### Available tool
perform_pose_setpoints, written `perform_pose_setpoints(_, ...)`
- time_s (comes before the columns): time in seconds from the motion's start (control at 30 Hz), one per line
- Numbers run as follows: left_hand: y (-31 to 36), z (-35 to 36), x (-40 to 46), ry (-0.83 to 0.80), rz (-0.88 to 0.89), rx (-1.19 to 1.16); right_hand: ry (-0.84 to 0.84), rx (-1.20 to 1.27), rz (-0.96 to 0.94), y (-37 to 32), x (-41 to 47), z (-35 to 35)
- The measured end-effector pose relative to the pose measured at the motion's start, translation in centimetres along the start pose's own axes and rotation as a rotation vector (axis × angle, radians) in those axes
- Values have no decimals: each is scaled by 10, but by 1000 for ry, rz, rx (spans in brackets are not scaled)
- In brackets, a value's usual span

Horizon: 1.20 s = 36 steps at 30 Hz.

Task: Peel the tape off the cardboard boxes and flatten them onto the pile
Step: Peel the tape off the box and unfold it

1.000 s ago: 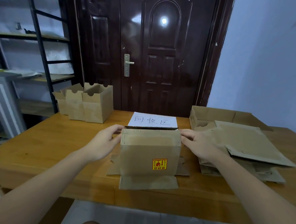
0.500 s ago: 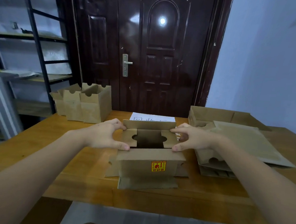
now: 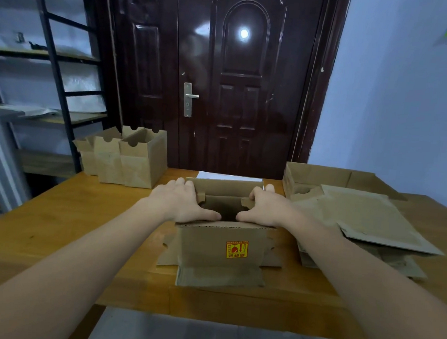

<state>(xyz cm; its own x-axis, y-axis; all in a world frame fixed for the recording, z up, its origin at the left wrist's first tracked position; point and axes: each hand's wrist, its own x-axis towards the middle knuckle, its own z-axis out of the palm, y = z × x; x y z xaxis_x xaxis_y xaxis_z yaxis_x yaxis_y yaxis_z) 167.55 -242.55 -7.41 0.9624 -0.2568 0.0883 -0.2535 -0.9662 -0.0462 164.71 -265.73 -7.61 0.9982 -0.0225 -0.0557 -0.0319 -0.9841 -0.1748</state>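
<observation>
Head view: the box stands mid-bench, long axis left-right. Left hand and right hand spread its top flaps apart, each gripping one; the pile lies right, nearer the right hand.

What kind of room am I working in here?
Probably a storeroom or entryway used for sorting cardboard: a wooden table before a dark door, a metal shelf rack to the left, and a pile of flattened boxes.
</observation>
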Motion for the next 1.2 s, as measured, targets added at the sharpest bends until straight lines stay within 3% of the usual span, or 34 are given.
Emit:
perform_pose_setpoints(0.13, -5, 1, -4, 101, 25, 21, 30, 98, -14, 4, -3, -1)
perform_pose_setpoints(0.3, -20, -6, -7, 146, 64, -53, 64, 388, -53, 20, -5, -11)
perform_pose_setpoints(0.47, -46, -10, -14, 273, 136, 164, 50, 547, 12, 42, -9, -18)
perform_pose_setpoints(0.6, -68, -2, -21, 201, 59, 207, 80, 536, -2, 63, -15, -4)
perform_pose_setpoints(0.7, -79, 14, -24, 57, -26, 256, 141, 349, -60, 65, -25, 9)
perform_pose_setpoints(0.9, -66, 45, -22, 44, 74, 82, 99, 321, -112, 62, -26, 36)
perform_pose_setpoints(1.07, -84, 54, -18, 5, 46, -234, -107, 543, -84, 79, -30, 38)
perform_pose_setpoints(1.2, -97, 63, -17, -64, -39, -389, -49, 701, -46, 83, -32, 47)
